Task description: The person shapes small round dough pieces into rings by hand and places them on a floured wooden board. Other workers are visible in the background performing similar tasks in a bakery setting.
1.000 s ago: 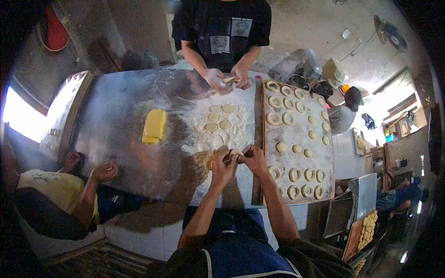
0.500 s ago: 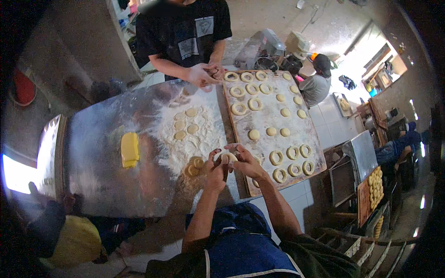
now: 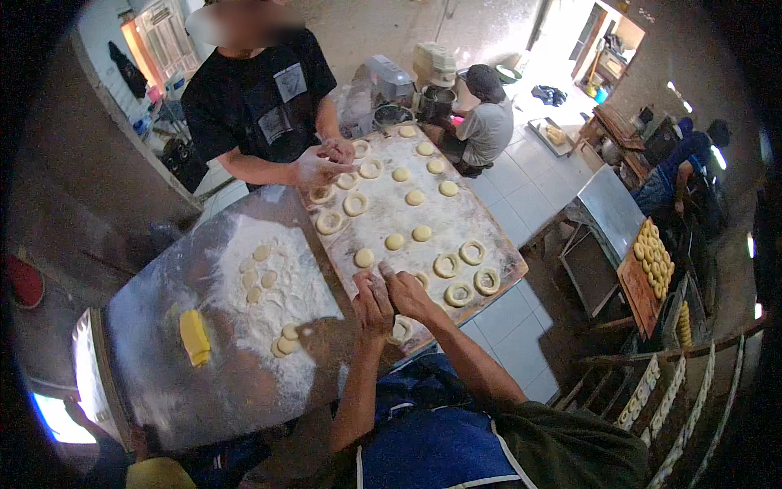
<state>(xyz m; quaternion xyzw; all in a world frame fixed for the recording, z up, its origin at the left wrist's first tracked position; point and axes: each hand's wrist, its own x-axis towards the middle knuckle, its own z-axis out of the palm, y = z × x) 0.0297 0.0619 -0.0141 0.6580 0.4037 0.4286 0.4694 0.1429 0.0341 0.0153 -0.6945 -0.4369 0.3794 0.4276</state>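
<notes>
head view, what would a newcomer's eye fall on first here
Probably the floured board just right of centre, dotted with dough rings and dough rounds. The bright yellow block on the metal table at left also stands out. Below the picture's middle, the left hand and right hand are close together over the board.

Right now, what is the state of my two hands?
Left hand: partly curled; its grip cannot be told.
Right hand: also partly curled; cannot be told.

Table (image 3: 142, 326), yellow slab (image 3: 195, 338), apparently flour (image 3: 285, 304), dough rounds (image 3: 286, 345)
</notes>
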